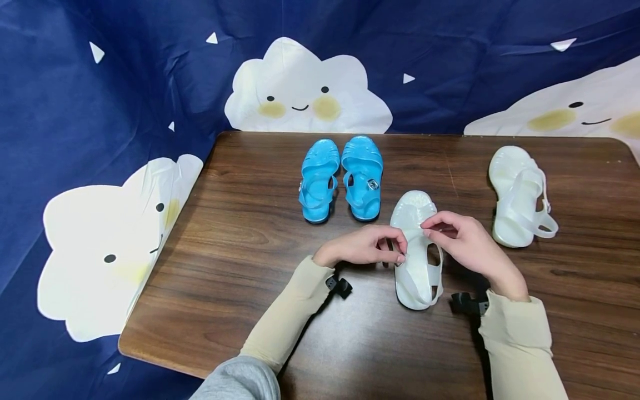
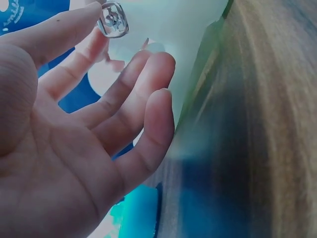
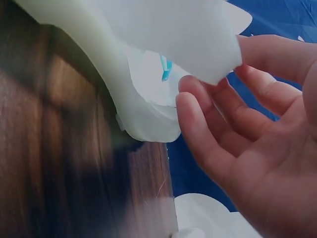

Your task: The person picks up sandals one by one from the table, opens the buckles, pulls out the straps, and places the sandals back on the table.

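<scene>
A translucent white sandal (image 1: 415, 278) lies on the table between my two hands, toe pointing away. On its left side my left hand (image 1: 372, 244) pinches the small silver buckle (image 2: 115, 20) between thumb and forefinger; the other fingers are bent loosely below it. My right hand (image 1: 462, 239) is at the opposite side, near the front. Its thumb and fingertips hold the edge of a wide white strap (image 3: 198, 44), and part of that grip is hidden behind the strap. Another white sandal (image 1: 515, 194) lies to the right, its side strap (image 1: 545, 222) sticking out.
A pair of blue sandals (image 1: 320, 180) stands side by side toward the back of the brown wooden table (image 1: 240, 239). Behind and left of the table hangs a dark blue cloth (image 1: 150, 66) with white clouds. Black wrist straps (image 1: 340, 286) sit on both forearms.
</scene>
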The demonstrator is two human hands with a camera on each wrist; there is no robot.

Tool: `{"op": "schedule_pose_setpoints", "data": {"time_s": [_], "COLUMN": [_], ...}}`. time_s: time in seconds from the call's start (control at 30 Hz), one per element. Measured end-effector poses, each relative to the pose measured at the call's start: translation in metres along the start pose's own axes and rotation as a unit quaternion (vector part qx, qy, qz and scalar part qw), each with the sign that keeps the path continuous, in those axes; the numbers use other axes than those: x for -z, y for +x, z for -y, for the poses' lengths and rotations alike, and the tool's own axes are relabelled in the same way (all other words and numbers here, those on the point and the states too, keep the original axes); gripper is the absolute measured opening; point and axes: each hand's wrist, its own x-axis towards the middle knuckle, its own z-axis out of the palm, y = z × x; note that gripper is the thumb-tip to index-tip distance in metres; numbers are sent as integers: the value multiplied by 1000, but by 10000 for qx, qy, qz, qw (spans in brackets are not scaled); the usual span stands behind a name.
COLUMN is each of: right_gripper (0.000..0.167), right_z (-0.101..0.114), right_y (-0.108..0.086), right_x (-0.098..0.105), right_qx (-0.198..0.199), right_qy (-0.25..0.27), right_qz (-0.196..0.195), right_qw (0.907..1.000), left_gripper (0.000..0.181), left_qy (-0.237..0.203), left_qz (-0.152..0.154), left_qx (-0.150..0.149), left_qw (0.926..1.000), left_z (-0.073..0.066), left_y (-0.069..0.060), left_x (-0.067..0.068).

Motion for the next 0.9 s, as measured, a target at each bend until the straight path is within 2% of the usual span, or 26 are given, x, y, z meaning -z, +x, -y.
{"op": "schedule_pose_setpoints", "data": {"time_s": [0.3,0.53,0.73,0.9], "right_gripper": [12,15,20,28], "right_z": [-2,-3,-3,-2], "right_y": [-2,-4,-6,-6], "right_x": [3,7,12,15], "right_qx": [55,-115,-330,-658], "right_qy": [7,-126,-386,-522], "right_qz": [-62,-131,93,466], "right_qw": [10000,9998,9987,9954], "left_gripper": [12,13,14,14], "left_qy": [105,176,201,261], "left_qz": [-10,-18,20,-55], "left_qx": [318,359,548,536], "left_qw": [9994,9992,9983,9982], "left_z": [-4,-3,-3,0], "left_y": [-2,-3,-3,-3], "left_x": [1,2,2,2]}}
